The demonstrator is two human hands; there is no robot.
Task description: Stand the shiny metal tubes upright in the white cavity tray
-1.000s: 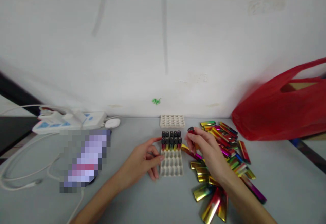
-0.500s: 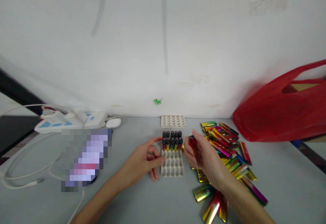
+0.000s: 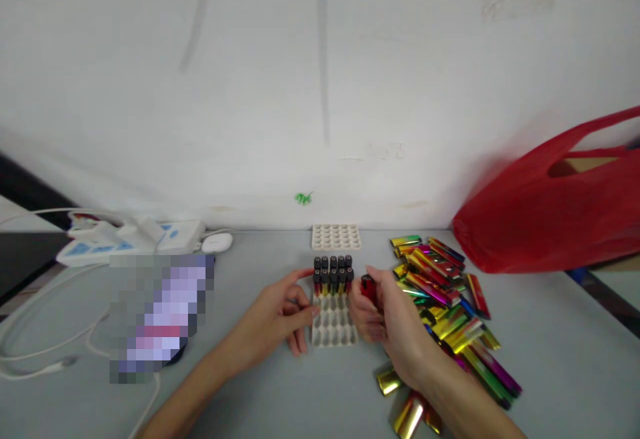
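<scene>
A pale moulded tray [image 3: 334, 338] stands in the middle of the table. Its back rows hold several small upright tubes [image 3: 333, 282] with black tops and shiny red and yellow bodies; the front sockets hold none. My left hand [image 3: 281, 314] rests against the tray's left side, index finger stretched to the tubes and thumb at the edge, fingers apart. At the tray's right side, my right hand [image 3: 387, 322] is closed around a red tube with a black top [image 3: 369, 286], held upright. Its lower part is hidden by my fingers.
A pile of shiny coloured tubes [image 3: 453, 322] lies at the right, partly under my right forearm. Behind the tray lies another pale tray [image 3: 336, 237], near the wall. A red bag [image 3: 545, 219] stands far right; a power strip [image 3: 135, 239], cables and a blurred-out device [image 3: 167, 312] lie left.
My right hand has moved left with the red tube, closer to the tray. My left hand stays at the tray's left side. The whole view has shifted slightly.
</scene>
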